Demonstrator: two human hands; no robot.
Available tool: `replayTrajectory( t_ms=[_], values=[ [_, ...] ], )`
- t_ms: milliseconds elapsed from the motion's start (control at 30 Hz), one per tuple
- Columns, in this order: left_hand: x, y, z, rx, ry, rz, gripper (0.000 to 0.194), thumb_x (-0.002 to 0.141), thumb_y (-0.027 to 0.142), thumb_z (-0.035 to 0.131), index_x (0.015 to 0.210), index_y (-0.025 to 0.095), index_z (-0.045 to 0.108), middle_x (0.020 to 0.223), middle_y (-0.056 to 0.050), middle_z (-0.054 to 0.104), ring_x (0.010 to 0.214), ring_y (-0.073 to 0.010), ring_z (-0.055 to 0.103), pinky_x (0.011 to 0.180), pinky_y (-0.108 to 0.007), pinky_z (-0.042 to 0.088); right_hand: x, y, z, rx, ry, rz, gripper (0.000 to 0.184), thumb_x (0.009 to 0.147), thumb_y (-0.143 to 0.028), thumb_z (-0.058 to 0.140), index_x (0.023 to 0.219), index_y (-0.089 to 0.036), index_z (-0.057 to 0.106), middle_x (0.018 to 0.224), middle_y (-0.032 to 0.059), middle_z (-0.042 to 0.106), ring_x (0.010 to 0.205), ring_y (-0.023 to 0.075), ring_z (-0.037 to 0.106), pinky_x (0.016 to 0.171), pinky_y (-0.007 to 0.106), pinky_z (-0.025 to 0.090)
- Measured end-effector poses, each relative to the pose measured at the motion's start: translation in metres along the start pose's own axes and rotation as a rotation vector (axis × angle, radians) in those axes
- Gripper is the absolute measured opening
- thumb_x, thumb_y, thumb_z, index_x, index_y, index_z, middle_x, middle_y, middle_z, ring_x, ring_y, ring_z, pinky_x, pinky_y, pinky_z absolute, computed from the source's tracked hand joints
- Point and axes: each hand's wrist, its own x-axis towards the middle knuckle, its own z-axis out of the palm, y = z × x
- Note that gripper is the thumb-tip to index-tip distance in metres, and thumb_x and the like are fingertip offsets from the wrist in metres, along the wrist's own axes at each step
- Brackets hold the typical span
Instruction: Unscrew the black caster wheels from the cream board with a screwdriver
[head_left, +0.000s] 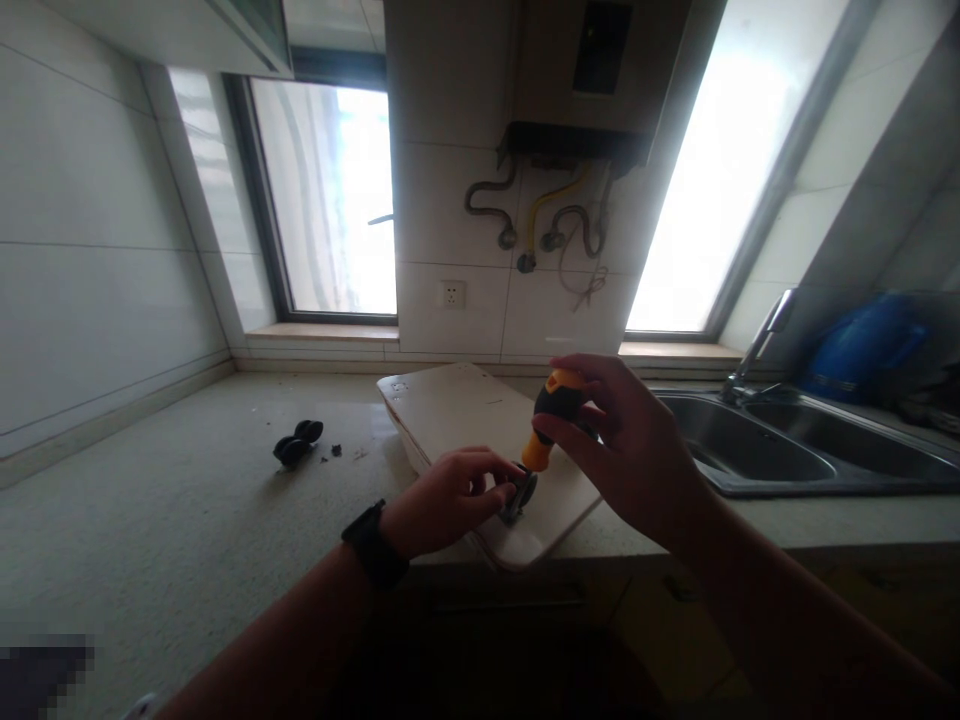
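My right hand (615, 445) is closed around the orange and black handle of a screwdriver (553, 415), held nearly upright with its tip pointing down. The tip meets a small dark caster wheel (520, 492) at the near end of a white board (465, 415) lying on the counter. My left hand (450, 500), with a black watch on the wrist, pinches that wheel and steadies it against the board.
A second dark wheel (298, 442) and small bits lie loose on the speckled counter (150, 520) at the left. A steel double sink (757, 450) with a tap (761, 345) is at the right, with a blue object (862, 345) behind it. Windows and a wall heater stand behind.
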Motion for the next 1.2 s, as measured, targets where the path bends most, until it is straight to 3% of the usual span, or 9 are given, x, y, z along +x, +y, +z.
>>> replayTrajectory(
  t_ms=[400, 833, 1000, 1200],
  values=[
    [0.0014, -0.0056, 0.0099, -0.030, -0.001, 0.021, 0.022, 0.095, 0.025, 0.061, 0.109, 0.017, 0.076, 0.097, -0.005, 0.065, 0.076, -0.0127, 0.055, 0.068, -0.025, 0.043, 0.0053, 0.0076, 0.0027, 0.047, 0.097, 0.133, 0.046, 0.071, -0.037, 0.083, 0.109, -0.024, 0.060, 0.091, 0.0027, 0.066, 0.081, 0.0196, 0.066, 0.072, 0.041, 0.062],
    [0.0012, -0.0042, 0.0090, 0.000, 0.006, 0.034, 0.021, 0.095, 0.026, 0.061, 0.107, 0.018, 0.076, 0.094, -0.005, 0.065, 0.074, -0.0127, 0.054, 0.067, -0.025, 0.043, 0.0092, 0.0090, 0.0064, -0.007, 0.092, 0.092, 0.050, 0.069, -0.044, 0.085, 0.102, -0.026, 0.051, 0.087, -0.0014, 0.056, 0.079, 0.0184, 0.063, 0.065, 0.036, 0.060],
    [0.0004, -0.0037, 0.0087, 0.006, -0.003, 0.041, 0.021, 0.095, 0.024, 0.061, 0.108, 0.018, 0.076, 0.095, -0.005, 0.065, 0.074, -0.0124, 0.054, 0.067, -0.025, 0.043, 0.0098, 0.0084, 0.0091, -0.097, 0.148, 0.112, 0.056, 0.067, -0.047, 0.084, 0.097, -0.025, 0.043, 0.081, -0.0041, 0.051, 0.066, 0.0134, 0.055, 0.059, 0.033, 0.053],
    [0.0006, -0.0037, 0.0091, 0.009, -0.007, 0.051, 0.021, 0.095, 0.026, 0.061, 0.108, 0.018, 0.076, 0.095, -0.005, 0.065, 0.077, -0.0137, 0.055, 0.069, -0.026, 0.044, 0.0096, 0.0034, 0.0084, -0.264, 0.183, 0.091, 0.058, 0.066, -0.051, 0.083, 0.093, -0.026, 0.038, 0.080, -0.0044, 0.045, 0.064, 0.0122, 0.047, 0.057, 0.031, 0.047]
  ],
)
